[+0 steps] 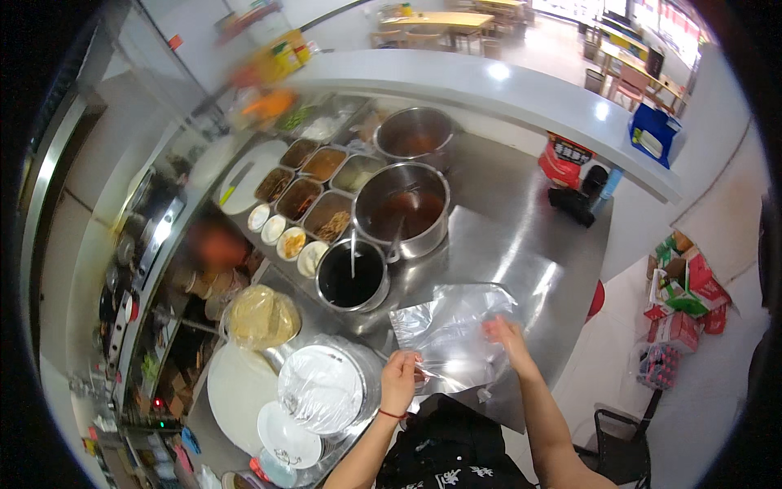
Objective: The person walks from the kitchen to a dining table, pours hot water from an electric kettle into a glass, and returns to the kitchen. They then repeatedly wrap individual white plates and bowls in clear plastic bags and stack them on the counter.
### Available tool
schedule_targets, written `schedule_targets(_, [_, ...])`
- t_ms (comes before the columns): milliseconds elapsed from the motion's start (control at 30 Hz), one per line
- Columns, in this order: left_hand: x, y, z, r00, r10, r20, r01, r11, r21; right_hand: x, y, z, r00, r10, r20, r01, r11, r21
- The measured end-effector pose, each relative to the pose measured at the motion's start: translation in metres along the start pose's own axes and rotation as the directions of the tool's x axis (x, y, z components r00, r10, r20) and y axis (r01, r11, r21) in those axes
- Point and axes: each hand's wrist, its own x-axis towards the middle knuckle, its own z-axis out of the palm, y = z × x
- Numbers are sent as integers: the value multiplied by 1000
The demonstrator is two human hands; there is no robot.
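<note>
A thin shiny sheet (449, 333), plastic film or foil, lies creased over the front of the steel worktop. At its lower left corner, my left hand (400, 376) pinches the edge between thumb and fingers. My right hand (506, 339) is over the sheet's right side, its fingers blurred; whether they grip it I cannot tell. A small crumpled clear scrap (484, 395) lies by the sheet's near edge. Left of my left hand stands a stack of white plates (321, 388) covered with clear plastic.
Beyond the sheet stand a pot of dark liquid (351, 275) with a ladle and a larger steel pot (400, 211) of brown broth. Steel food tins (324, 164), small bowls (291, 243) and a bagged yellow food (263, 318) occupy the left. A raised white counter (440, 68) borders the far side.
</note>
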Motion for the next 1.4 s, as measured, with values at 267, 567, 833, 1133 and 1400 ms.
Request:
schedule_targets(267, [-33,2,-68,979,164,-126,-141,975,171,-35,-30,69,994,-17,109,1,989,145])
schedule_targets(567, [-57,98,-77,886,464,-8,-457,876,153,-113,-142,208,924,-179,339,145,982,123])
schedule_targets(833, [-90,96,-120,891,441,102,-428,894,-133,-151,-124,261,841,-87,533,-84,954,289])
schedule_targets(1133, [-142,73,-213,870,468,-151,-491,806,-330,-192,-116,313,673,-66,737,-244,921,305])
schedule_targets(1400, [-198,-15,-317,889,408,-207,-330,258,-908,-174,-122,308,590,-126,798,-377,830,410])
